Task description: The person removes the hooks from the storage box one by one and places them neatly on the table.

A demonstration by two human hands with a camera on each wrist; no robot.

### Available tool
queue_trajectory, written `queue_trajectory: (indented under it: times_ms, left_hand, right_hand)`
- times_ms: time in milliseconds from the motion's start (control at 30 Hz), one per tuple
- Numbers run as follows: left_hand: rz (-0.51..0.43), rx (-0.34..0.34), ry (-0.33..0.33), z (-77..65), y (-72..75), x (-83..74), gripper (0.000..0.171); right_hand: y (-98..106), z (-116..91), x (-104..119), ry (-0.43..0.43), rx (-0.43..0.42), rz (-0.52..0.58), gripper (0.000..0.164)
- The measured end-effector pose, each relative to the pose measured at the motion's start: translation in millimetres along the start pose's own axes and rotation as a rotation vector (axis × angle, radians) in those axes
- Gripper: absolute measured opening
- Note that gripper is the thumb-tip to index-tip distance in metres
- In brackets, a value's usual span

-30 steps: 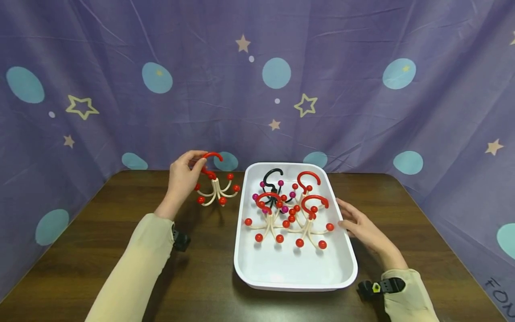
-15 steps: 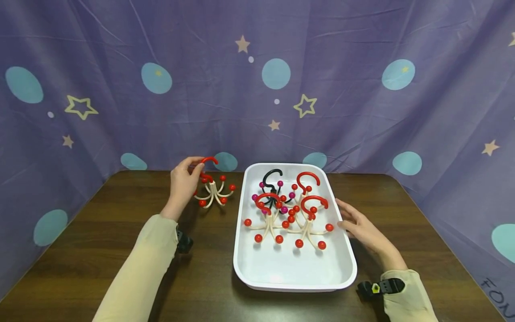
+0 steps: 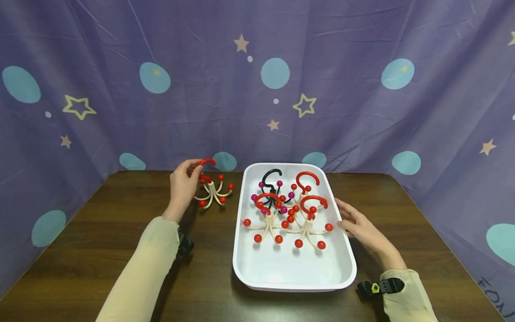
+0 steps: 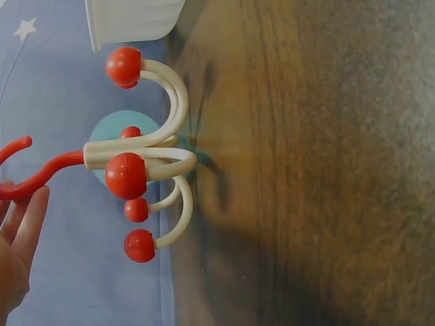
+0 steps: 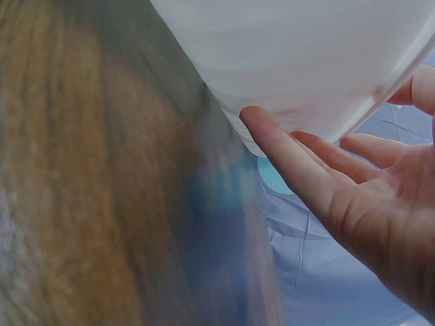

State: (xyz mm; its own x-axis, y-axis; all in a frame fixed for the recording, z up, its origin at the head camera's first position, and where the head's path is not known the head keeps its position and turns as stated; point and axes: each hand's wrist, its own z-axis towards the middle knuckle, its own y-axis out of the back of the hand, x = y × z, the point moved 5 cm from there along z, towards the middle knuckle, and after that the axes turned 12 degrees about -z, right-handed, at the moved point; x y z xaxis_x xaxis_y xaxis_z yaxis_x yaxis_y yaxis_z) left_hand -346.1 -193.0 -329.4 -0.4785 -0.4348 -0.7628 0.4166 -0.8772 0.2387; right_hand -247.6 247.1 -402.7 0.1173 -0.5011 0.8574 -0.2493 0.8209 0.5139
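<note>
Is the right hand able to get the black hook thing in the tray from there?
Probably yes, but not straight across: the front right red hook stands between the right hand, at the side of the white tray, and the black hook thing. Going over the top looks free.

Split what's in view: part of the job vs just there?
Likely the job:
- left hand, pinching one red-and-cream hanger
- right hand, at the tray's side
- white tray
- three similar hangers and a black hanger inside

Just there:
- table
- curtain
- wrist straps
</note>
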Motion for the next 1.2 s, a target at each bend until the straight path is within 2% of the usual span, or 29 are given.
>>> queue_trajectory:
  times_ms: [433,633,767,900,1033,1200]
  left_hand:
    - [-0.03,0.016,-0.031,-8.3,-3.2,4.8,0.019]
    - [-0.013,0.02,-0.041,-10.3,0.2,1.4,0.021]
    - [0.032,0.044,-0.059,-10.5,1.4,-4.2,0.024]
    - [0.047,0.106,-0.085,-10.6,-0.7,-16.5,0.026]
    - [0.019,0.149,-0.118,-10.4,-3.8,-31.5,0.026]
    - [0.003,0.155,-0.14,-12.9,-8.1,-44.1,0.024]
  right_hand:
    - [-1.9,-0.8,-3.6,-0.007,-0.002,-0.005,0.065]
    - [-0.9,-0.9,-0.6,-0.007,-0.001,-0.007,0.065]
    - [-0.5,-0.7,0.5,-0.01,-0.004,-0.018,0.065]
    - [-0.7,-0.8,1.5,-0.01,-0.005,-0.014,0.065]
    - [0.1,-0.8,2.9,-0.003,-0.008,-0.007,0.064]
    - [0.7,-0.7,3.1,0.0,-0.004,-0.015,0.065]
